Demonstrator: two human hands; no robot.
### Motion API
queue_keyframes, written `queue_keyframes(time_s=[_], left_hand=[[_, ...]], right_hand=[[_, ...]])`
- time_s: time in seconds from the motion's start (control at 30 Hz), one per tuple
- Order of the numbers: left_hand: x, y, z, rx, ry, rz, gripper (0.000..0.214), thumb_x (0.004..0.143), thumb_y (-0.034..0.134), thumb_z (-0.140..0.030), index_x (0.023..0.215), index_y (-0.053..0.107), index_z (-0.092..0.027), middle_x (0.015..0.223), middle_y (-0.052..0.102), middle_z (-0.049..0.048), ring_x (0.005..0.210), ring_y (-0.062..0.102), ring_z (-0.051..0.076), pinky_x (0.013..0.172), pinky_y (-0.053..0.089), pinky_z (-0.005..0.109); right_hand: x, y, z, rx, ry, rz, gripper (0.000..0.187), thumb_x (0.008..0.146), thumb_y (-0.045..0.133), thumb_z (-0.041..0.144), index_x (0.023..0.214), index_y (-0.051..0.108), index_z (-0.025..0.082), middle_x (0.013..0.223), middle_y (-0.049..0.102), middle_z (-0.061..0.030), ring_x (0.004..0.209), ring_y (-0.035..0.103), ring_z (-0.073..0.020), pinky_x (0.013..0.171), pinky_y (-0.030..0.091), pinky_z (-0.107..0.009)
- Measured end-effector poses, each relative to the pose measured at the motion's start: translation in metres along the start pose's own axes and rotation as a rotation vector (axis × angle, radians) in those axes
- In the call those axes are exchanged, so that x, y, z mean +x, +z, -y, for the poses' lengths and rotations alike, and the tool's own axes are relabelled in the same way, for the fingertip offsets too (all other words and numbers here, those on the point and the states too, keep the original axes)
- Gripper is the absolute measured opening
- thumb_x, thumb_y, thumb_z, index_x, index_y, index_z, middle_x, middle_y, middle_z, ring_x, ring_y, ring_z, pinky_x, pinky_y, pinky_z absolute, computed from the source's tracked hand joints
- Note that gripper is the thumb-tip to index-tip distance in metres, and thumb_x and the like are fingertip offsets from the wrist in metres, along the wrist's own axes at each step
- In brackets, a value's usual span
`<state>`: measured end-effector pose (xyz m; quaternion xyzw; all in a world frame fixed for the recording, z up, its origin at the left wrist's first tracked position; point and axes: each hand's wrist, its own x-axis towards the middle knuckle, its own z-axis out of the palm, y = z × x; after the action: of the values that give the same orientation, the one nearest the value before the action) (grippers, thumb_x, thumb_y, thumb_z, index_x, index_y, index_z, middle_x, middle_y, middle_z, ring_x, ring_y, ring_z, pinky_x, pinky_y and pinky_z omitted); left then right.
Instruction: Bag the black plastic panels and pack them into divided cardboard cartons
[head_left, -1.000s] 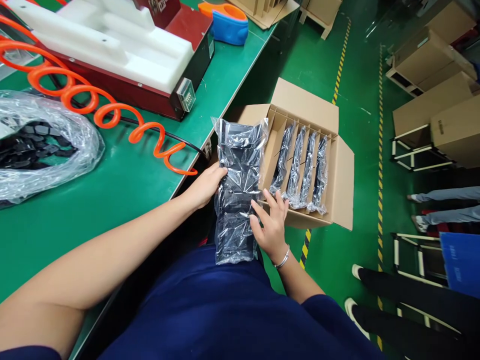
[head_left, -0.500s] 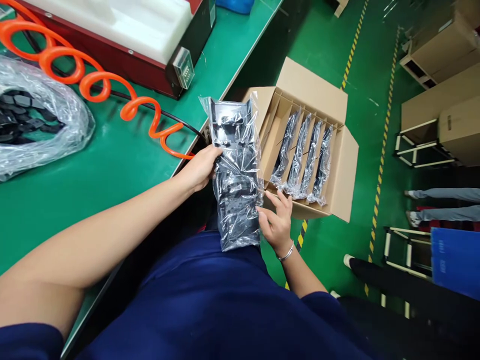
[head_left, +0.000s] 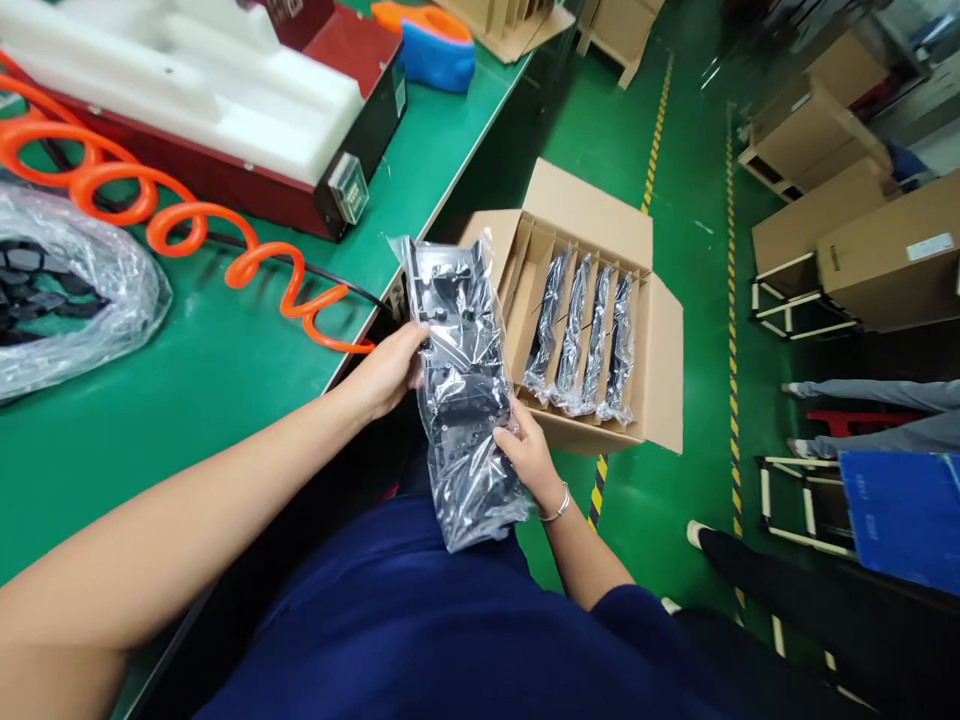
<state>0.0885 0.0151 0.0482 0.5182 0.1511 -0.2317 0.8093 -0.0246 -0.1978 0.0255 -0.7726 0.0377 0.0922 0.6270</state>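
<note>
A long black plastic part in a clear bag (head_left: pixel 459 390) is held up in front of my body, its lower end close to my dark blue shirt. My left hand (head_left: pixel 391 370) grips its left edge, thumb on top and the other fingers underneath. On the right edge, lower down, my right hand (head_left: pixel 527 452) is closed on it too, with the thumb over the plastic. Just beyond stands an open cardboard box (head_left: pixel 592 432) with dividers. Several bagged black parts (head_left: pixel 576 335) stand on edge in its slots.
The green table (head_left: pixel 247 420) on the left bears a red machine with a white block (head_left: pixel 225 110), a coiled orange hose (head_left: pixel 259 262), a bag of black pieces (head_left: pixel 75 300) and a blue-orange tape dispenser (head_left: pixel 435 45). Right are carts, a blue bin (head_left: pixel 900 515) and people's legs.
My right hand, earlier with fingers apart beside the bag, has closed on its right edge. The bagged part has tilted slightly. The whole view has shifted, showing more of the table's far end.
</note>
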Motion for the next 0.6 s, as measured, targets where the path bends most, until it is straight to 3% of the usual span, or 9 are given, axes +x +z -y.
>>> queue_keyframes(time_s=[0.1, 0.2, 0.33, 0.47, 0.6], left_hand=[[-0.002, 0.0, 0.0, 0.098, -0.018, -0.018, 0.052, 0.092, 0.059, -0.05, 0.136, 0.055, -0.022, 0.123, 0.07, 0.0105, 0.116, 0.065, 0.022, 0.09, 0.054, 0.033], [-0.001, 0.0, 0.002, 0.187, -0.025, -0.003, 0.066, 0.089, 0.063, -0.049, 0.145, 0.046, -0.02, 0.132, 0.066, 0.0164, 0.125, 0.061, 0.025, 0.103, 0.047, 0.04], [-0.002, 0.0, 0.005, 0.295, -0.032, 0.102, 0.081, 0.076, 0.072, -0.059, 0.142, 0.05, -0.016, 0.123, 0.071, 0.0191, 0.12, 0.064, 0.032, 0.102, 0.046, 0.048], [-0.005, 0.001, 0.005, 0.382, -0.029, 0.14, 0.091, 0.067, 0.073, -0.068, 0.138, 0.054, -0.015, 0.118, 0.073, 0.0185, 0.115, 0.066, 0.034, 0.097, 0.048, 0.048], [-0.005, 0.003, 0.005, 0.427, -0.029, 0.155, 0.097, 0.064, 0.071, -0.073, 0.139, 0.053, -0.014, 0.116, 0.073, 0.0191, 0.111, 0.068, 0.034, 0.095, 0.049, 0.048]], right_hand=[[0.023, -0.02, 0.012, -0.049, 0.014, -0.118, 0.039, 0.085, 0.056, 0.034, 0.117, 0.069, 0.016, 0.101, 0.072, -0.0054, 0.088, 0.065, -0.0211, 0.086, 0.056, -0.035], [0.057, -0.049, 0.022, -0.282, 0.042, -0.317, 0.044, 0.084, 0.049, 0.029, 0.119, 0.068, 0.011, 0.079, 0.068, -0.0029, 0.067, 0.057, -0.0173, 0.072, 0.053, -0.032], [0.102, -0.065, 0.03, -0.614, 0.1, -0.443, 0.056, 0.088, 0.046, 0.027, 0.141, 0.058, 0.012, 0.094, 0.073, -0.0083, 0.081, 0.064, -0.0199, 0.085, 0.051, -0.031], [0.138, -0.049, 0.035, -0.829, 0.176, -0.384, 0.054, 0.096, 0.04, 0.028, 0.146, 0.054, 0.013, 0.123, 0.071, -0.0126, 0.111, 0.066, -0.0221, 0.099, 0.046, -0.029], [0.163, -0.044, 0.039, -0.914, 0.206, -0.361, 0.05, 0.097, 0.039, 0.026, 0.141, 0.058, 0.012, 0.127, 0.07, -0.014, 0.119, 0.064, -0.024, 0.102, 0.044, -0.029]])
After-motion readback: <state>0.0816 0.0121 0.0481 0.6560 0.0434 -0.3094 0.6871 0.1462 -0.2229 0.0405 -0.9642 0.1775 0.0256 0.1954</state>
